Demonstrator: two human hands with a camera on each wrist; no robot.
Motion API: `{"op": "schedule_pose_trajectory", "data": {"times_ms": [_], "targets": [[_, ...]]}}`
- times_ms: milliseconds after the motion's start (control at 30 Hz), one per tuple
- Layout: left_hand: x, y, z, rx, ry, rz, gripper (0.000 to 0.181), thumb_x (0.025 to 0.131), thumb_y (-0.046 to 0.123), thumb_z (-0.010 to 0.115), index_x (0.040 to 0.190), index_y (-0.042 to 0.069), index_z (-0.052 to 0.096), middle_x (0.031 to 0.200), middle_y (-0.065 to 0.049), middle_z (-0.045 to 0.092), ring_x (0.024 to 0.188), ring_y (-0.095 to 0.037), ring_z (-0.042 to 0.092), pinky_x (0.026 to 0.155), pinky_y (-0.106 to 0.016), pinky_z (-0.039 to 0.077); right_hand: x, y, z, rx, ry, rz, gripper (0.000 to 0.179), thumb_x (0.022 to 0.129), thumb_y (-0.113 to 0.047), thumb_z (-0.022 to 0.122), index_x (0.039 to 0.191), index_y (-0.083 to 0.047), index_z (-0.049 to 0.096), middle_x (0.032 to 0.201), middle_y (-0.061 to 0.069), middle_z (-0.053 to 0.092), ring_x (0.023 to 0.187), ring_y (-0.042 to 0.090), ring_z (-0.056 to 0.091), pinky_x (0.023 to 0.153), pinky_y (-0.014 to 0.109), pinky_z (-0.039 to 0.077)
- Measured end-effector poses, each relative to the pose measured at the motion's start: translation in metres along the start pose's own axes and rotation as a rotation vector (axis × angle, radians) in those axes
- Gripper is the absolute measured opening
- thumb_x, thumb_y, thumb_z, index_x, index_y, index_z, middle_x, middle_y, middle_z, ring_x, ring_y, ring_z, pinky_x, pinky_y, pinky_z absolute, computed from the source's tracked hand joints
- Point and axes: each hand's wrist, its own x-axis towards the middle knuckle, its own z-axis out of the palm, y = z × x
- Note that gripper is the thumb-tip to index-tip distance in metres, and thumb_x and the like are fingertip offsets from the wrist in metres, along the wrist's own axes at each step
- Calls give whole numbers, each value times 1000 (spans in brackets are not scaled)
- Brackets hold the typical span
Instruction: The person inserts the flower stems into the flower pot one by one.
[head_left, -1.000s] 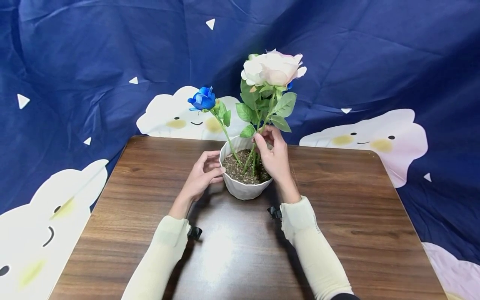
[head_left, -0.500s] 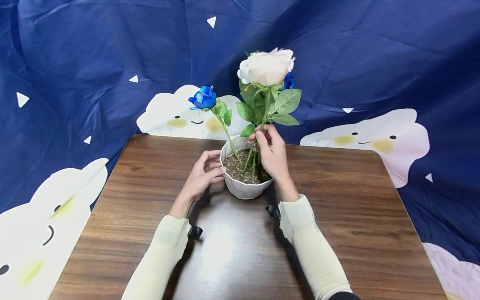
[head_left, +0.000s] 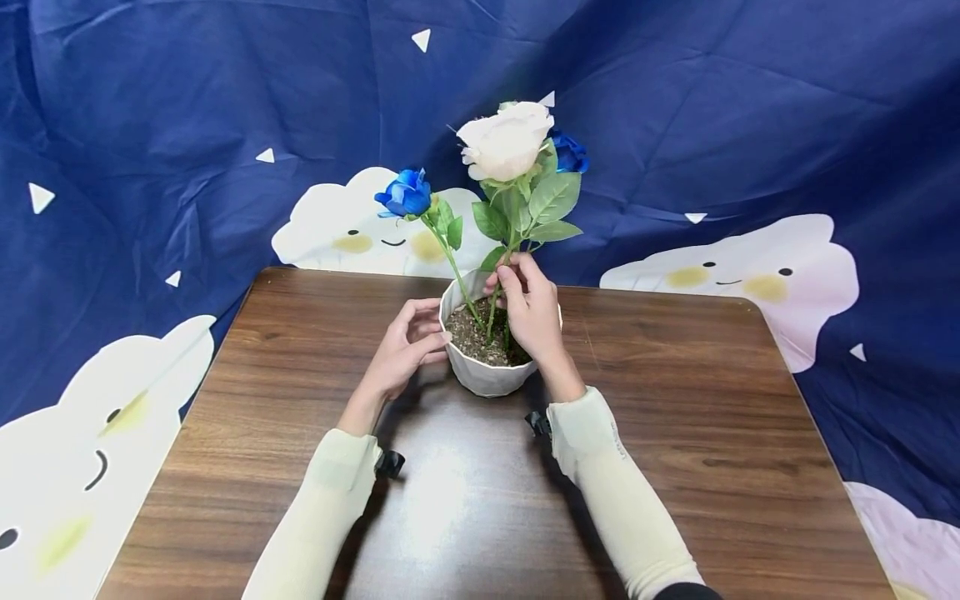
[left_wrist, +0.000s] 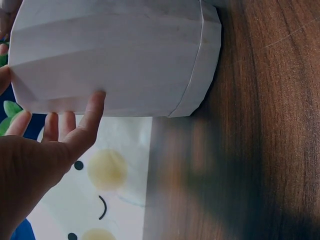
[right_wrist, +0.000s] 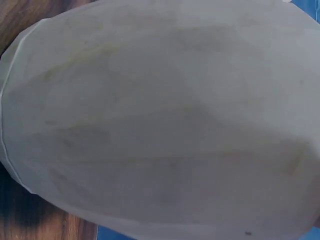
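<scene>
A white faceted flowerpot (head_left: pixel 491 379) filled with soil (head_left: pixel 468 333) stands on the table. My left hand (head_left: pixel 401 350) touches its left side with fairly straight fingers; the left wrist view shows the fingertips against the wall. With thumb and fingers, my right hand (head_left: pixel 534 315) pinches the stem of a white rose (head_left: pixel 504 143) above the pot's rim. To the left a blue rose (head_left: pixel 405 196) leans outward from the soil. Another blue rose (head_left: pixel 570 154) shows behind the white one, its lower stem mostly hidden. The pot wall (right_wrist: pixel 160 110) fills the right wrist view.
The brown wooden table (head_left: pixel 675 433) extends around the pot on all sides. Behind it hangs a dark blue cloth (head_left: pixel 187 100) printed with smiling clouds and white triangles. A small black device (head_left: pixel 390 463) sits at the left wrist, another (head_left: pixel 537 423) at the right.
My right hand has shifted left, bringing the white rose's bloom left with it. More of the rear blue rose now shows. My left hand and the pot stay almost where they were.
</scene>
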Motion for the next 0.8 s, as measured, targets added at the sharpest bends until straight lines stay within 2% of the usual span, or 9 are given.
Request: {"op": "schedule_pose_trajectory", "data": {"times_ms": [133, 300, 333, 367, 533, 567, 700, 800], "targets": [[1, 1, 1, -1, 1, 1, 59, 91, -5, 62, 145, -2, 38, 136, -28, 43, 118, -36, 52, 95, -57, 55, 2, -6, 2, -15, -24, 8, 17, 105, -2, 52, 105, 14, 59, 88, 27, 69, 78, 40, 69, 58, 33, 62], [1, 2, 2, -1, 0, -1, 58, 92, -5, 62, 145, -2, 38, 136, -30, 42, 118, -36, 52, 95, -55, 56, 3, -26, 2, -16, -31, 17, 16, 104, 0, 51, 102, 15, 58, 87, 29, 67, 78, 40, 68, 58, 21, 60], [1, 2, 2, -1, 0, -1, 58, 92, -5, 62, 145, -2, 38, 136, -31, 42, 119, -36, 51, 95, -54, 56, 3, -28, 1, -9, -31, 25, 16, 104, 0, 51, 102, 15, 57, 87, 29, 67, 78, 41, 68, 59, 26, 61], [1, 2, 1, -2, 1, 0, 58, 92, -5, 62, 145, -2, 38, 135, -31, 42, 118, -37, 51, 94, -53, 57, 4, -22, 1, -2, -31, 25, 17, 104, -1, 52, 102, 14, 58, 87, 27, 68, 78, 38, 69, 59, 26, 61], [-1, 1, 0, 2, 7, -1, 57, 92, -6, 61, 144, -2, 39, 134, -29, 43, 116, -33, 53, 91, -48, 59, 4, 7, 2, 18, -37, 38, 19, 105, -10, 55, 102, 8, 61, 85, 21, 69, 76, 29, 70, 60, 49, 63], [-1, 1, 0, 4, 5, 0, 57, 92, -5, 61, 145, -2, 38, 134, -30, 43, 116, -33, 53, 92, -48, 59, 4, 12, 2, 15, -37, 35, 20, 105, -12, 56, 102, 7, 62, 85, 20, 69, 76, 27, 70, 60, 49, 63], [0, 1, 1, -1, -2, -1, 58, 92, -6, 61, 145, -2, 38, 136, -31, 42, 118, -36, 52, 94, -52, 57, 3, 12, 1, -20, -48, 44, 21, 105, -11, 57, 100, 8, 63, 85, 20, 70, 77, 36, 70, 61, 57, 61], [0, 1, 1, -4, -2, 0, 58, 92, -6, 61, 145, -2, 38, 136, -32, 41, 120, -38, 51, 95, -53, 57, 3, 10, 1, -54, -61, 53, 21, 105, -10, 56, 99, 8, 64, 85, 19, 70, 79, 39, 70, 61, 57, 61]]}}
